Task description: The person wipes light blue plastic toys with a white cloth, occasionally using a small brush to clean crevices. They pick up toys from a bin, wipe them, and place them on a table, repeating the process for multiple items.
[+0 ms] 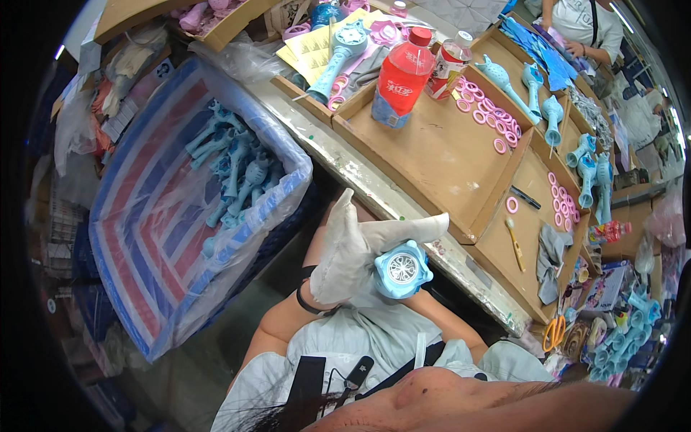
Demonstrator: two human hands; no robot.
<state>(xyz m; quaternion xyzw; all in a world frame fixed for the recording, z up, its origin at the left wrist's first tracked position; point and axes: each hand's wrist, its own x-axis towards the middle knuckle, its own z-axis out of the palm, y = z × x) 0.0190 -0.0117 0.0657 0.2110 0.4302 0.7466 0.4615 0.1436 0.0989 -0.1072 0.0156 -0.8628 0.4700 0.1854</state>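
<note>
My left hand [340,255], in a white glove, is held open with the thumb apart and the fingers stretched to the right. Just below those fingers is a light blue toy wand [402,269], its scalloped round head and silver patterned disc facing up. My right forearm [455,325] reaches to the wand from the right. The right hand itself is mostly hidden behind the wand's head, which it appears to hold from below. Whether the left fingers touch the wand I cannot tell.
At left stands a plastic-lined bin [137,216] with several light blue wands [237,162]. A worktable edge [403,205] runs ahead, bearing cardboard trays [410,169], pink rings [497,119], a red-labelled bottle [404,79], a yellow-handled brush [515,245] and orange scissors [553,333]. A co-worker [586,32] is at far right.
</note>
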